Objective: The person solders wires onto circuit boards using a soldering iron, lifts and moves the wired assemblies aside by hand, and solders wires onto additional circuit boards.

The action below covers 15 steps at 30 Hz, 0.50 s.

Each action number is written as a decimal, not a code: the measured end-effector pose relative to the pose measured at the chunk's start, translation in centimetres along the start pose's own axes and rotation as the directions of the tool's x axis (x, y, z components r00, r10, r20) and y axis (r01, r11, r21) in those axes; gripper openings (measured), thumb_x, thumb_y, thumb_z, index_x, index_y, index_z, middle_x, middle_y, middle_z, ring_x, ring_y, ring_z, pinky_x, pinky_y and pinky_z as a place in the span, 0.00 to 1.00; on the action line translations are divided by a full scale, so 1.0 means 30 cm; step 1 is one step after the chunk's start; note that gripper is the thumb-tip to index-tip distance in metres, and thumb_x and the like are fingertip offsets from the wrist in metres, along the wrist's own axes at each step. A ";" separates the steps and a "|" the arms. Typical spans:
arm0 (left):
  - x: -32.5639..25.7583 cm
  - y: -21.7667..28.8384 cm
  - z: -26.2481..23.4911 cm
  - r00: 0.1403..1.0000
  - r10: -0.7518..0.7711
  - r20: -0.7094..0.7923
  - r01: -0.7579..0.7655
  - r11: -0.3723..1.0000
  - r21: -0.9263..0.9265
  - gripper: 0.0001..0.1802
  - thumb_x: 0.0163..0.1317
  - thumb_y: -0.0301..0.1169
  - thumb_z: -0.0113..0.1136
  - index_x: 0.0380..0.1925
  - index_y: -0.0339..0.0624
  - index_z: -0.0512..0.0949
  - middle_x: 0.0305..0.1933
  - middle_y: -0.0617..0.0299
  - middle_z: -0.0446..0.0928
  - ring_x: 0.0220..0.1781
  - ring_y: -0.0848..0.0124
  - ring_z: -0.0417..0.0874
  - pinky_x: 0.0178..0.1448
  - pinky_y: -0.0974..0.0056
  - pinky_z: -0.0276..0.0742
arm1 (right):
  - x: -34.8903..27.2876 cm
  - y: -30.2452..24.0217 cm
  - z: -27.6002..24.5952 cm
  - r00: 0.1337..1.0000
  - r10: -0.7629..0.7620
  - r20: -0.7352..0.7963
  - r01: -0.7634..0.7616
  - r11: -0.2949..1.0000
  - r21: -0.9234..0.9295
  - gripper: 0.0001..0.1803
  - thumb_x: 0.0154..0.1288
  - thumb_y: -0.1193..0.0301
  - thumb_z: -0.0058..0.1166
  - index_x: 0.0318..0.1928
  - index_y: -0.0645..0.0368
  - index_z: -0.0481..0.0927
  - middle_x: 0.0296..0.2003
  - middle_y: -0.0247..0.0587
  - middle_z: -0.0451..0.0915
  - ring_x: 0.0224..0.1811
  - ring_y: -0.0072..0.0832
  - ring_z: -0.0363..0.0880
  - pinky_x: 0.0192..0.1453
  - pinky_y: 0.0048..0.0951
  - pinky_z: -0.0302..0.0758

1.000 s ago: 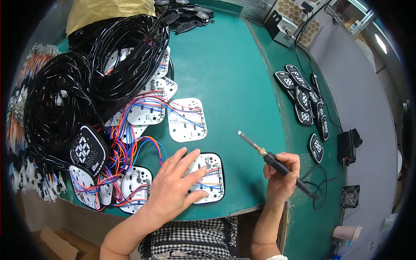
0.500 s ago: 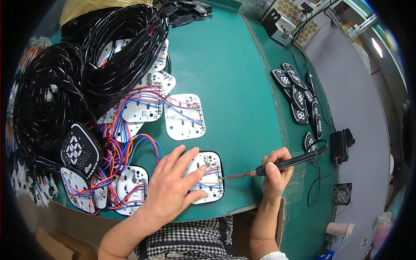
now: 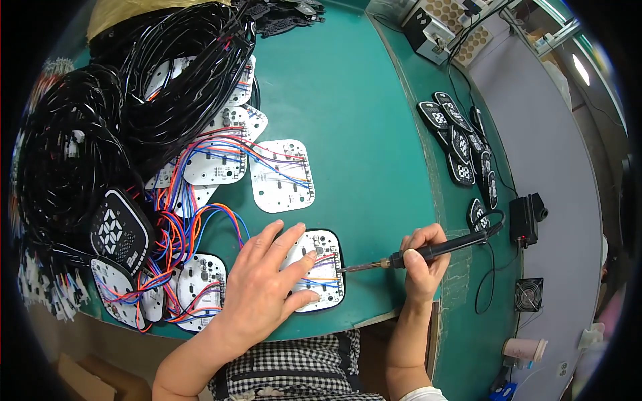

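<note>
My left hand [image 3: 264, 284] lies flat, fingers spread, on a white circuit board [image 3: 319, 271] near the table's front edge, pressing it down. Red and blue wires run across that board. My right hand [image 3: 421, 260] grips a black-handled soldering iron [image 3: 435, 251], held nearly level, with its metal tip touching the board's right edge. The iron's cable trails off to the right.
More white boards with coloured wires [image 3: 281, 175] lie behind and to the left. Big bundles of black cable [image 3: 134, 100] fill the left side. Black display panels [image 3: 461, 144] sit on the right strip, with a small black box [image 3: 525, 217], a fan [image 3: 528, 294] and a paper cup [image 3: 525, 349].
My right hand swung the soldering iron down from pointing up and away to lying level, bringing its tip to the board's right edge. My left hand stayed on the board.
</note>
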<state>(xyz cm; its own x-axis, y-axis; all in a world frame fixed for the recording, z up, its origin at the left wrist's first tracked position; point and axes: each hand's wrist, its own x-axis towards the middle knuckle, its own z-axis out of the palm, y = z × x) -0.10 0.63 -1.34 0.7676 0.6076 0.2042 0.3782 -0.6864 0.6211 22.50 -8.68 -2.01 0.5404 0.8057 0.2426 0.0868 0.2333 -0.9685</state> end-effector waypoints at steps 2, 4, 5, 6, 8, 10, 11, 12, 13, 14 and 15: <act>-0.001 0.001 -0.001 1.000 -0.003 -0.001 0.003 1.000 -0.003 0.27 0.39 0.39 0.72 0.44 0.45 0.79 0.61 0.53 0.67 0.64 0.50 0.64 0.60 0.48 0.63 | 0.000 0.000 0.000 1.000 0.001 0.003 -0.001 1.000 0.001 0.13 0.48 0.73 0.58 0.29 0.59 0.66 0.21 0.29 0.65 0.22 0.15 0.60 0.25 0.18 0.58; -0.001 0.001 -0.001 1.000 -0.006 -0.002 0.006 1.000 -0.007 0.27 0.39 0.38 0.72 0.44 0.45 0.79 0.61 0.53 0.67 0.64 0.50 0.64 0.60 0.48 0.63 | -0.001 0.001 0.001 1.000 0.001 0.001 -0.001 1.000 -0.007 0.13 0.48 0.73 0.58 0.29 0.59 0.66 0.21 0.29 0.65 0.22 0.15 0.60 0.25 0.19 0.58; -0.001 0.000 0.000 1.000 -0.006 -0.002 0.006 1.000 -0.006 0.27 0.39 0.38 0.72 0.44 0.45 0.79 0.61 0.53 0.67 0.64 0.50 0.64 0.61 0.48 0.63 | -0.002 0.001 0.002 1.000 0.002 0.001 -0.002 1.000 -0.007 0.13 0.48 0.73 0.58 0.29 0.59 0.66 0.21 0.29 0.65 0.22 0.15 0.60 0.25 0.19 0.58; -0.001 0.000 0.001 1.000 -0.007 -0.002 0.007 1.000 -0.004 0.27 0.39 0.38 0.72 0.44 0.45 0.79 0.61 0.53 0.67 0.64 0.50 0.64 0.61 0.48 0.63 | -0.003 -0.001 0.003 1.000 0.009 -0.003 -0.009 1.000 -0.011 0.13 0.48 0.72 0.58 0.29 0.59 0.66 0.21 0.29 0.65 0.22 0.15 0.60 0.25 0.19 0.58; -0.001 -0.001 0.001 1.000 -0.006 -0.001 0.006 1.000 -0.003 0.27 0.39 0.39 0.72 0.44 0.45 0.79 0.61 0.53 0.67 0.64 0.50 0.64 0.61 0.48 0.63 | -0.004 -0.001 0.003 1.000 0.017 -0.007 -0.017 1.000 -0.014 0.13 0.48 0.72 0.58 0.29 0.59 0.66 0.22 0.29 0.65 0.23 0.15 0.60 0.26 0.19 0.58; -0.001 -0.001 0.001 1.000 -0.005 -0.001 0.005 1.000 -0.001 0.27 0.39 0.39 0.72 0.44 0.45 0.79 0.61 0.53 0.67 0.64 0.50 0.64 0.61 0.48 0.62 | -0.004 -0.001 0.002 1.000 0.024 -0.013 -0.024 0.999 -0.036 0.13 0.48 0.72 0.58 0.29 0.59 0.67 0.22 0.30 0.66 0.23 0.16 0.60 0.26 0.19 0.59; -0.002 -0.001 0.002 1.000 -0.006 -0.001 0.006 1.000 0.002 0.27 0.39 0.39 0.72 0.44 0.45 0.79 0.61 0.53 0.67 0.64 0.50 0.64 0.61 0.48 0.62 | -0.004 -0.001 0.002 1.000 0.024 -0.012 -0.024 0.999 -0.036 0.13 0.48 0.72 0.58 0.29 0.59 0.67 0.22 0.30 0.66 0.23 0.16 0.60 0.26 0.19 0.59; -0.002 -0.002 0.002 1.000 -0.006 -0.001 0.006 1.000 0.005 0.27 0.39 0.39 0.72 0.44 0.45 0.79 0.61 0.53 0.67 0.64 0.50 0.64 0.61 0.48 0.62 | -0.005 -0.002 0.003 0.999 0.032 -0.024 -0.034 0.998 -0.049 0.13 0.48 0.71 0.59 0.29 0.59 0.67 0.22 0.30 0.66 0.23 0.16 0.61 0.26 0.18 0.59; -0.002 -0.001 0.002 1.000 -0.007 -0.002 0.007 1.000 0.005 0.27 0.39 0.39 0.72 0.44 0.45 0.79 0.61 0.53 0.67 0.64 0.50 0.64 0.61 0.48 0.62 | -0.006 -0.004 0.003 0.999 0.040 -0.036 -0.043 0.997 -0.061 0.13 0.48 0.71 0.59 0.30 0.59 0.67 0.23 0.30 0.66 0.23 0.16 0.61 0.27 0.18 0.60; -0.002 -0.001 0.001 1.000 -0.006 -0.001 0.006 1.000 0.003 0.27 0.39 0.39 0.72 0.44 0.45 0.79 0.61 0.53 0.67 0.64 0.50 0.64 0.61 0.48 0.62 | -0.006 -0.003 0.002 0.999 0.040 -0.036 -0.042 0.997 -0.061 0.13 0.48 0.71 0.59 0.30 0.59 0.67 0.23 0.30 0.66 0.23 0.16 0.61 0.27 0.18 0.60; -0.002 0.000 0.000 1.000 -0.006 -0.001 0.006 1.000 0.002 0.27 0.39 0.39 0.71 0.44 0.45 0.79 0.61 0.53 0.67 0.64 0.50 0.64 0.62 0.48 0.62 | -0.006 -0.003 0.001 0.999 0.040 -0.037 -0.042 0.997 -0.067 0.13 0.48 0.71 0.59 0.30 0.59 0.68 0.23 0.30 0.67 0.23 0.16 0.61 0.27 0.18 0.60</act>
<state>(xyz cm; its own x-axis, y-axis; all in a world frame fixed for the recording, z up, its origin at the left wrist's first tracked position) -0.14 0.59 -1.35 0.7650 0.6118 0.2011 0.3836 -0.6837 0.6208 22.36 -8.82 -1.97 0.5741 0.7936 0.2014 0.1200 0.1618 -0.9795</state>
